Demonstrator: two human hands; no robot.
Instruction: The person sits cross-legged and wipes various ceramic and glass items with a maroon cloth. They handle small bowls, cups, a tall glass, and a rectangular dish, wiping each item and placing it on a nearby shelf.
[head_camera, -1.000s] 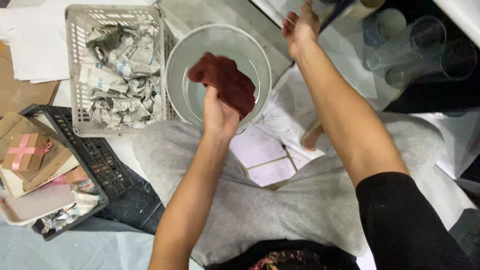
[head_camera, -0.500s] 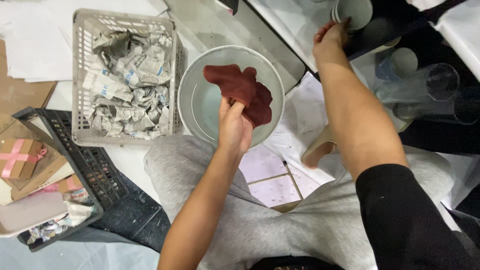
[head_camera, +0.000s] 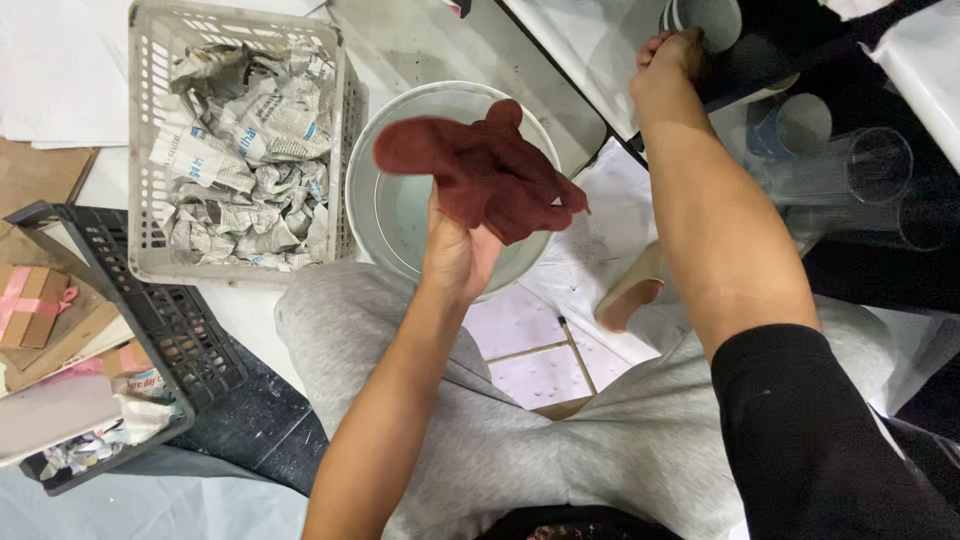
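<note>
My left hand (head_camera: 458, 255) holds a dark red cloth (head_camera: 480, 170) up over a white round basin (head_camera: 385, 215) that stands on the floor between my knees. The cloth hangs crumpled from my fingers above the basin's middle. My right hand (head_camera: 668, 62) reaches far forward to the upper right and touches a pale cup (head_camera: 712, 20) at the edge of a dark surface. Whether its fingers close round the cup is hidden by the back of the hand.
A white plastic basket (head_camera: 145, 150) of crumpled newspaper stands left of the basin. A black crate (head_camera: 150, 320) with small boxes lies at the lower left. Clear glass tumblers (head_camera: 880, 165) and a bluish cup (head_camera: 795, 125) stand at the right. White paper sheets cover the floor.
My left hand has lifted the red cloth and spread it higher over the basin. My right hand has stayed up at the pale cup; the view has shifted slightly.
</note>
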